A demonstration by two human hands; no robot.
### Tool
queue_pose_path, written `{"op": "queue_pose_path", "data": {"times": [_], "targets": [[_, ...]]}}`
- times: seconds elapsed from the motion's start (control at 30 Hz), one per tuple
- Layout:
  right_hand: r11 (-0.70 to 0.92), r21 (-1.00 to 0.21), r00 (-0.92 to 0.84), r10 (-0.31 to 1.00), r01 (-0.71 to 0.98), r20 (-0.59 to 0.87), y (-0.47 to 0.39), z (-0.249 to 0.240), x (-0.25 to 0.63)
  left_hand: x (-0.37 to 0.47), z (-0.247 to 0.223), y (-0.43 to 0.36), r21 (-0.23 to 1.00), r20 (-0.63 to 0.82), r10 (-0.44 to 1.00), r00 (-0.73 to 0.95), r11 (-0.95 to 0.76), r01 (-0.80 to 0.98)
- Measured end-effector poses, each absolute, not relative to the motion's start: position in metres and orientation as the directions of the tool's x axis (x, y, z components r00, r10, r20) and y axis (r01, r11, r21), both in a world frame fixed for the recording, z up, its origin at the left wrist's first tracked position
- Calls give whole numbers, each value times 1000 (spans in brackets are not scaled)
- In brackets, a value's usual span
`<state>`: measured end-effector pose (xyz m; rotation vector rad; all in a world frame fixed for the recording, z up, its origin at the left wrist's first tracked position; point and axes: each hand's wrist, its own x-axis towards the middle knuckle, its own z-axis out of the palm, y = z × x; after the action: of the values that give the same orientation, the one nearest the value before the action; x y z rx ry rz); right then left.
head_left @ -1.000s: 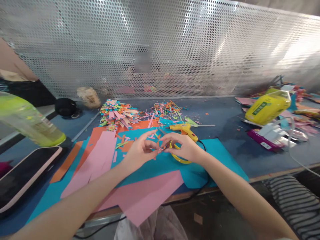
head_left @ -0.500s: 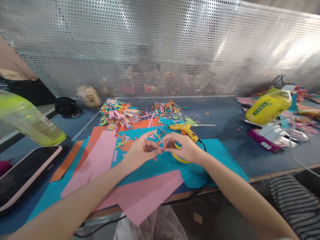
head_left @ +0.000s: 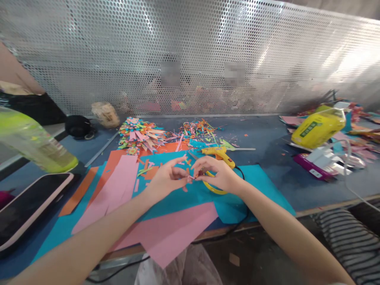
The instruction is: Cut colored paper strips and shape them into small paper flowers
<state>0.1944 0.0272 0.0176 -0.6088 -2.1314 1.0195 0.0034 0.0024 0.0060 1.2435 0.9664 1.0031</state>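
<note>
A small pink paper strip (head_left: 191, 177) spans the gap between my fingertips above a blue sheet (head_left: 172, 204). My left hand (head_left: 169, 176) pinches its left end between thumb and fingers. The fingers of my right hand (head_left: 215, 174) are closed on its other end. Under my right hand lie scissors with yellow handles (head_left: 218, 191), partly hidden. Just behind that hand rests a yellow glue gun (head_left: 219, 152). Short orange and pink paper pieces (head_left: 152, 172) are scattered left of my left hand. Long pink strips (head_left: 118, 190) lie farther left.
A cluster of folded paper flowers (head_left: 138, 134) and thin paper scraps (head_left: 198, 128) stand behind. At left are a green bottle (head_left: 35, 142) and a phone (head_left: 32, 209). On the right are a yellow pack (head_left: 319, 126) and a purple box (head_left: 314, 168).
My right hand's fingers have shifted slightly, and more of the pink strip shows between my hands. My left hand has hardly moved.
</note>
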Motion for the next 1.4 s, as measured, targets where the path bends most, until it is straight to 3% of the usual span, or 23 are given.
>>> {"op": "queue_pose_path", "data": {"times": [0.4, 1.0, 1.4], "targets": [[560, -824, -671, 644, 85, 368, 27, 19, 194, 5, 10, 0, 996, -50, 962, 269, 68, -57], [540, -841, -678, 628, 25, 382, 29, 15, 193, 5, 16, -7, 992, 122, 964, 235, -125, -2], [542, -840, -627, 667, 38, 402, 30, 13, 194, 4, 17, -7, 997, 67, 968, 241, -73, 12]]}}
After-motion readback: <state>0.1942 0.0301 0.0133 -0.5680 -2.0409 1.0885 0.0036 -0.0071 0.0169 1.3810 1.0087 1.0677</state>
